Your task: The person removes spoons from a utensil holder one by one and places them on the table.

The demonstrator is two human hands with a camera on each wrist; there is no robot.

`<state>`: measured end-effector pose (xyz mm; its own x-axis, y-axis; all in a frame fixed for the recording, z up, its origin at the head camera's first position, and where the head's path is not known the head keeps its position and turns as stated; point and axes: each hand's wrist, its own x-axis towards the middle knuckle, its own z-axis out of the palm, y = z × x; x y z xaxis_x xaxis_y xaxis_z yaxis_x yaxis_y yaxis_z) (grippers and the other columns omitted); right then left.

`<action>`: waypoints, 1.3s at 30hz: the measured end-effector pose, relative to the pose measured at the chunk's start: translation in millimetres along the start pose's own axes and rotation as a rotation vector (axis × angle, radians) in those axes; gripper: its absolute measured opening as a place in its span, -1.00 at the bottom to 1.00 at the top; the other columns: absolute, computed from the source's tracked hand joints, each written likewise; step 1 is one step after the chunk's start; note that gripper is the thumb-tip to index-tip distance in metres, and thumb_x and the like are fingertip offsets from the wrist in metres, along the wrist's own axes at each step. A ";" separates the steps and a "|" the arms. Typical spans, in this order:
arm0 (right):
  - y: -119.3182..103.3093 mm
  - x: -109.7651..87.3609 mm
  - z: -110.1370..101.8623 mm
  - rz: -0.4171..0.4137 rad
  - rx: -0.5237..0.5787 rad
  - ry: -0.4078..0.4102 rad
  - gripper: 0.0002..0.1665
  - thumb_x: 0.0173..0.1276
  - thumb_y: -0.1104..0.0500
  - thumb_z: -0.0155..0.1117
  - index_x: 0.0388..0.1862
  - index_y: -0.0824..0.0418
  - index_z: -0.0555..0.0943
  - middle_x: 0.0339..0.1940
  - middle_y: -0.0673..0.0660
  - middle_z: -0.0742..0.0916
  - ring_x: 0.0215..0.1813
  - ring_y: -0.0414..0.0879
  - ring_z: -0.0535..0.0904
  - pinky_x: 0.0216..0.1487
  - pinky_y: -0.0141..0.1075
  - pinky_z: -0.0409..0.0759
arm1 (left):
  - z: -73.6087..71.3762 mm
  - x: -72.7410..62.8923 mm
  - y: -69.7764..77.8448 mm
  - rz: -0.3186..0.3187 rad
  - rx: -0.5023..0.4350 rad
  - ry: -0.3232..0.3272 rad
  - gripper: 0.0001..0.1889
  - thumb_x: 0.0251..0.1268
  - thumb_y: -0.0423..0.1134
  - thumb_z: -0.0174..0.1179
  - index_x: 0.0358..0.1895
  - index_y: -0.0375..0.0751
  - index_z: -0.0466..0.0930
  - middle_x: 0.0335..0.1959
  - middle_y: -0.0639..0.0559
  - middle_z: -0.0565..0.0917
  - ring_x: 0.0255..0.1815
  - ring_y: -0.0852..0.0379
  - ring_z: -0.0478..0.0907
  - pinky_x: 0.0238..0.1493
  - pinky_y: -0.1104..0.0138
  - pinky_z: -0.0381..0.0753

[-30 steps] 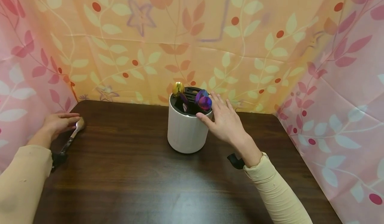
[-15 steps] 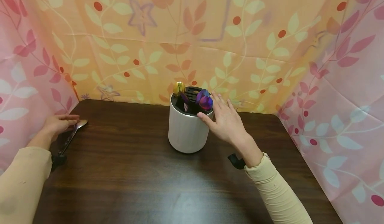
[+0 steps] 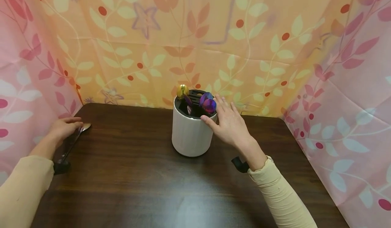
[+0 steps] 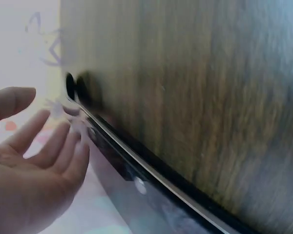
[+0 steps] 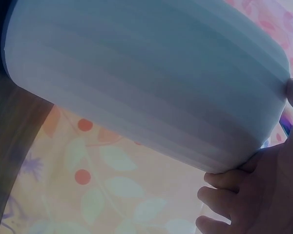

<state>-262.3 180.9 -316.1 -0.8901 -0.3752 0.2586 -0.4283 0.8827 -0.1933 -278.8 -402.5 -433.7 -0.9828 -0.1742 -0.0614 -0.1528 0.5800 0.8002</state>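
A metal spoon (image 3: 86,126) with a long, thin handle lies at the table's left side, its bowl pointing away from me. Beside it is my left hand (image 3: 63,129); in the left wrist view its fingers (image 4: 63,153) are loosely bent, with nothing between them and the thumb. My right hand (image 3: 229,122) rests at the rim of a white utensil holder (image 3: 192,136), fingers extended along the right side and thumb on the near rim. A gold utensil head (image 3: 182,91) and shiny purple-blue utensil heads (image 3: 209,106) stick up from the holder's black slotted insert (image 3: 195,97).
The dark wooden table (image 3: 137,187) lies under everything. A patterned orange cloth (image 3: 122,51) hangs behind it, with pink cloth (image 3: 360,102) at both sides. Black straps sit at both wrists.
The spoon's bowl has dropped and moved slightly right, and the left fingers have come away from it. The right hand has stayed at the holder.
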 end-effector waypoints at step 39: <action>0.9 -0.8 2.0 -0.005 0.014 0.008 0.19 0.50 -0.59 -0.25 0.72 0.25 0.01 0.74 0.17 0.09 0.74 0.02 -0.14 0.70 0.07 -0.23 | 125.6 -61.9 253.6 0.574 -0.555 0.127 -0.59 0.57 -0.26 0.20 0.40 -0.17 0.58 0.27 0.01 0.65 0.29 0.05 0.55 0.34 0.22 0.50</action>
<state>-262.3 181.4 -318.3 -0.8868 -0.3773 0.2667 -0.4348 0.8767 -0.2056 -269.8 -144.7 -301.9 -0.8677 -0.0778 0.4910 0.4790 0.1330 0.8677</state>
